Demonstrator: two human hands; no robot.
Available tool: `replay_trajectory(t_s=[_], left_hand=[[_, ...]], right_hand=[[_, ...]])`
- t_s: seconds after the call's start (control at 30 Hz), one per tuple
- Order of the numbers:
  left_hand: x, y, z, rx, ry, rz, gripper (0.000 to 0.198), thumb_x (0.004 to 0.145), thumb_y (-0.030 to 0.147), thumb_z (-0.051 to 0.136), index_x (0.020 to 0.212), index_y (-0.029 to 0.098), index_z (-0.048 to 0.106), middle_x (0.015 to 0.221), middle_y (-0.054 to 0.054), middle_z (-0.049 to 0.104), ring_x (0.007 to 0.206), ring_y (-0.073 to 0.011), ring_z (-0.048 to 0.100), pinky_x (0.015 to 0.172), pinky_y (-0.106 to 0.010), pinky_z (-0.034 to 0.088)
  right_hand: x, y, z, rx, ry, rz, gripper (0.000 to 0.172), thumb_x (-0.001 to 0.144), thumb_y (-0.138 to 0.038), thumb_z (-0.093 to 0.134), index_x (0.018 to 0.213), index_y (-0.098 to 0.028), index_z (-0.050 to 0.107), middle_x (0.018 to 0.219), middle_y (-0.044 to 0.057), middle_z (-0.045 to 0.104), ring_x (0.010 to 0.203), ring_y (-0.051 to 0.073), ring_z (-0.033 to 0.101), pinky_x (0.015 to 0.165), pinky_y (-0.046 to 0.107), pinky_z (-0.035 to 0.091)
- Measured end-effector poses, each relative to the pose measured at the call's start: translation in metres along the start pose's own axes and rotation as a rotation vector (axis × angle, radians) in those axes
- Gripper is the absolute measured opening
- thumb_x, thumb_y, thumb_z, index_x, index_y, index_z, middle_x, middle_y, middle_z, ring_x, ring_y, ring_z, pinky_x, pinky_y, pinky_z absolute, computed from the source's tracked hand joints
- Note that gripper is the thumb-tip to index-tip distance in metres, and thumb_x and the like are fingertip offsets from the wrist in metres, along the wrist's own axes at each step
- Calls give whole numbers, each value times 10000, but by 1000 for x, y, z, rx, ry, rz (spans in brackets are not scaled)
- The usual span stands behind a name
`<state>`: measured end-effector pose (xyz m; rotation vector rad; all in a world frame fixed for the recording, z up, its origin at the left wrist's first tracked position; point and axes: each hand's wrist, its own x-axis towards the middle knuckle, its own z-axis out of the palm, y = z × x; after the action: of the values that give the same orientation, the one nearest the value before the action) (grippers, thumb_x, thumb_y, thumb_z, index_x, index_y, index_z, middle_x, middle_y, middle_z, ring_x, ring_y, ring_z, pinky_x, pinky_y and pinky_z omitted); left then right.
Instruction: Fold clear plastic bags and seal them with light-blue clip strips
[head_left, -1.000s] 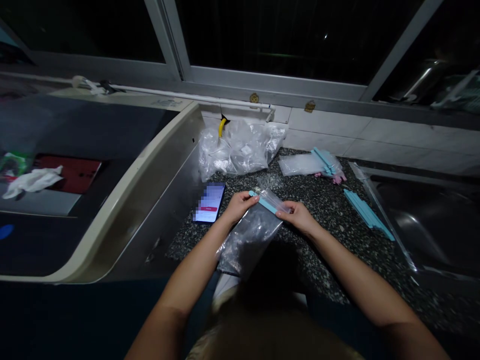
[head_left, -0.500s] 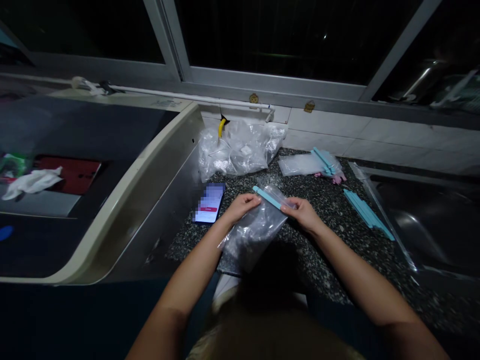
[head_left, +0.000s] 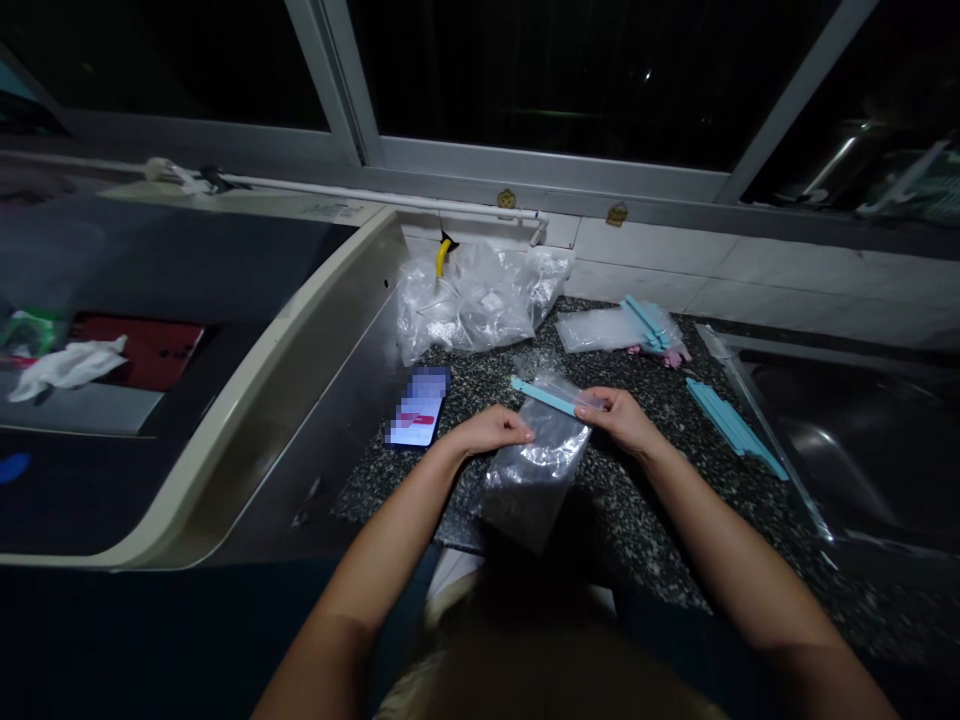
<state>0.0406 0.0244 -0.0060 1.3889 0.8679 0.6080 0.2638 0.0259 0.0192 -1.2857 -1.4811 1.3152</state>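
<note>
A clear plastic bag [head_left: 532, 465] hangs over the dark speckled counter, with a light-blue bag sealing clip [head_left: 546, 396] lying slantwise across its upper part. My right hand [head_left: 619, 418] pinches the clip's right end together with the bag's plastic. On the bag's left edge, just below the clip, the fingers of my left hand [head_left: 495, 429] are closed. The clip's left end sticks out free above that hand. To the right lies a bundle of light-blue clips [head_left: 731, 425]. Further back, more blue clips rest on a flat clear bag [head_left: 596, 330], beside some small pink pieces [head_left: 677, 357].
A lit phone [head_left: 421, 408] lies left of my hands, next to the raised metal side of a stove [head_left: 330, 390]. Crumpled plastic bags [head_left: 480, 300] sit against the tiled wall. A sink [head_left: 847, 440] is at the right, and a red item [head_left: 154, 350] lies on the stove's top.
My left hand has left the clip's left end and moved slightly down and right along the bag. The right hand, clip and bag have shifted a little right; the bag hangs straighter.
</note>
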Motion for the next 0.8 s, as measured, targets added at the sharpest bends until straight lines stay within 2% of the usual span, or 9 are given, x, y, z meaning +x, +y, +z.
replay_trajectory(t_s=[0.07,0.17,0.3,0.43,0.57,0.67,0.8], left_hand=[[1,0,1,-47,18,36,333,550,443,714,627,121,676,598,-13,635,566,-120,527,586,-222,395],[4,-1,3,-151,121,119,366,531,415,736,744,122,680,715,-25,664,675,-139,563,702,-248,421],[7,-4,6,-184,212,140,372,470,369,774,717,113,664,735,-40,670,711,-162,573,749,-287,431],[10,-4,3,-263,433,172,417,447,382,775,740,112,654,756,-48,675,732,-179,584,765,-316,442],[12,-3,-4,-345,656,251,442,454,390,765,784,119,651,814,-57,683,792,-190,592,795,-317,441],[13,-4,-6,-371,708,274,414,460,371,765,776,125,659,803,-48,685,787,-180,594,785,-297,439],[14,-7,-7,-443,691,216,402,439,386,777,714,114,668,682,-31,669,660,-157,582,687,-279,447]], right_hand=[[0,-1,0,-29,-70,19,402,467,-487,742,661,-154,626,562,-26,556,528,107,467,551,246,346],[-1,0,6,-42,-130,47,394,468,-480,743,647,-152,618,534,-38,522,512,94,441,538,236,329],[1,5,16,47,-95,50,417,452,-458,760,707,-162,615,608,-25,569,564,109,487,571,239,365],[1,11,22,134,47,1,452,526,-528,695,811,-189,603,652,-16,584,572,112,483,556,238,362],[-4,15,31,28,-79,33,377,540,-516,685,653,-169,592,595,-21,557,563,106,461,578,248,354],[-7,17,38,-33,-97,43,355,528,-498,688,564,-168,564,553,-29,538,546,102,446,579,249,344],[-6,21,43,-77,-52,40,342,527,-483,675,520,-170,539,509,-40,503,512,90,408,544,239,307]])
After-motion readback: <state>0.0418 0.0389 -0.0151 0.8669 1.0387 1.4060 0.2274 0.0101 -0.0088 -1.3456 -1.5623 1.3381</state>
